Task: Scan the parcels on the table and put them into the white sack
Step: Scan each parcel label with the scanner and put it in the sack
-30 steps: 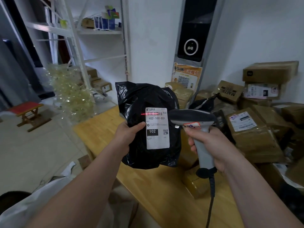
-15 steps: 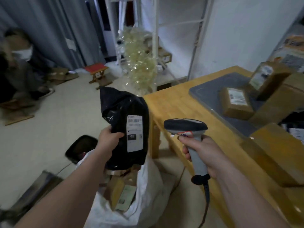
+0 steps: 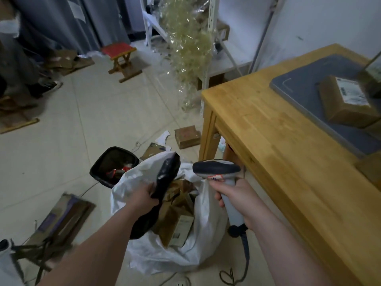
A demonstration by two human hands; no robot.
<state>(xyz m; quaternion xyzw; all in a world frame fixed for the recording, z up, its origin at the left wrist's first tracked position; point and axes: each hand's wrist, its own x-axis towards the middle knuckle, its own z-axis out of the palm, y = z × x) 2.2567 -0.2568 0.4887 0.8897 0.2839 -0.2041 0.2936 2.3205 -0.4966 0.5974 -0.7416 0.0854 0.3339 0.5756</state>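
head view: your left hand (image 3: 144, 196) grips the black poly parcel (image 3: 166, 176) at its side, fingers curled round it. the parcel hangs over the open mouth of the white sack (image 3: 208, 240). its long axis runs from near-left to far-right. the mouth and the brown boxes (image 3: 175, 219) inside lie just right of and below that hand, so a small drop rightward looks enough. your right hand (image 3: 240, 201) is wrapped round the barcode scanner (image 3: 216, 169), on the sack's far side, toward the wooden table (image 3: 278, 153).
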